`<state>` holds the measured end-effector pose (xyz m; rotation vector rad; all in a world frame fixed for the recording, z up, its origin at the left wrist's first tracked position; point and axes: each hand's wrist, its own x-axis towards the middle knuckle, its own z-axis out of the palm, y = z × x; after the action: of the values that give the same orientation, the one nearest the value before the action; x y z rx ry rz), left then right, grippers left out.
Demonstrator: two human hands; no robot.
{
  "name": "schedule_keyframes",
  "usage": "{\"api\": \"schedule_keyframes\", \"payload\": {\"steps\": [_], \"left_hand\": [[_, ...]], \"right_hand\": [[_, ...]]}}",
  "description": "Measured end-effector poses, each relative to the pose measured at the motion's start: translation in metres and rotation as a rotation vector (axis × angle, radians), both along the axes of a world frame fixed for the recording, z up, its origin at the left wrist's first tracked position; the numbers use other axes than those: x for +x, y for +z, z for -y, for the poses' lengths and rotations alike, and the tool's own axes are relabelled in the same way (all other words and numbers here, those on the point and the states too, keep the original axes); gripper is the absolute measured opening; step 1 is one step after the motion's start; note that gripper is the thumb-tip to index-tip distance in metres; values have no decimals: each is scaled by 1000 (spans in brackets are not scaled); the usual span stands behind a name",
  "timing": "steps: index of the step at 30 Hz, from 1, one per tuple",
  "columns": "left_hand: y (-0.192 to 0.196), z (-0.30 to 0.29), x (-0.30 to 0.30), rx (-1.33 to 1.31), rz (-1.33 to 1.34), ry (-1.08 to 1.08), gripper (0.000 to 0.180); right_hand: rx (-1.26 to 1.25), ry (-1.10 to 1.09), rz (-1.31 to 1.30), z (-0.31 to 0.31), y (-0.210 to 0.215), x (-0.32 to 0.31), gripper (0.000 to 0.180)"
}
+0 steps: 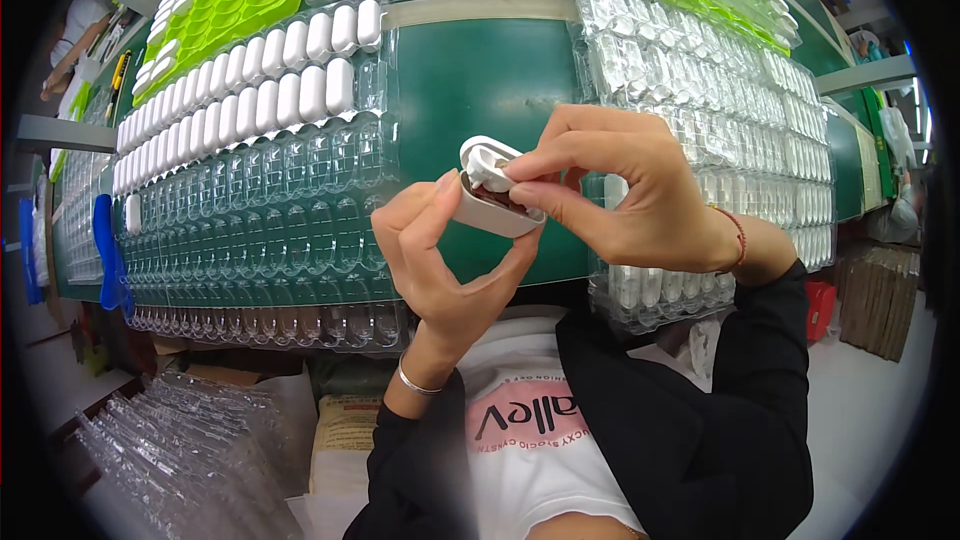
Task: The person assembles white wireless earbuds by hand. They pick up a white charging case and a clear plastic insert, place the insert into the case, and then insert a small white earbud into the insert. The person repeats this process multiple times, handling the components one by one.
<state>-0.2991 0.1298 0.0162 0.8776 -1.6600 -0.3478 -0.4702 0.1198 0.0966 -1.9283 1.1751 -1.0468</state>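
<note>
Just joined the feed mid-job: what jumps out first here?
Dead centre, the left hand holds a small white case with its lid open, while the right hand pinches at its top. To the left lies a clear blister tray, its upper rows filled with white cases. Another clear tray sits to the right on the green bench.

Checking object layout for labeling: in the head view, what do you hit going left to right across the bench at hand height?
Blue tool → clear blister tray with white cases → left hand → open white case → right hand → clear tray on the right.
</note>
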Motion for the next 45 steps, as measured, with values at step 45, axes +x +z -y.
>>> {"api": "schedule_keyframes", "payload": {"steps": [45], "left_hand": [[1,-5,1,51,64,33,71]], "right_hand": [[-112,0,-84,-11,-29,6,14]]}}
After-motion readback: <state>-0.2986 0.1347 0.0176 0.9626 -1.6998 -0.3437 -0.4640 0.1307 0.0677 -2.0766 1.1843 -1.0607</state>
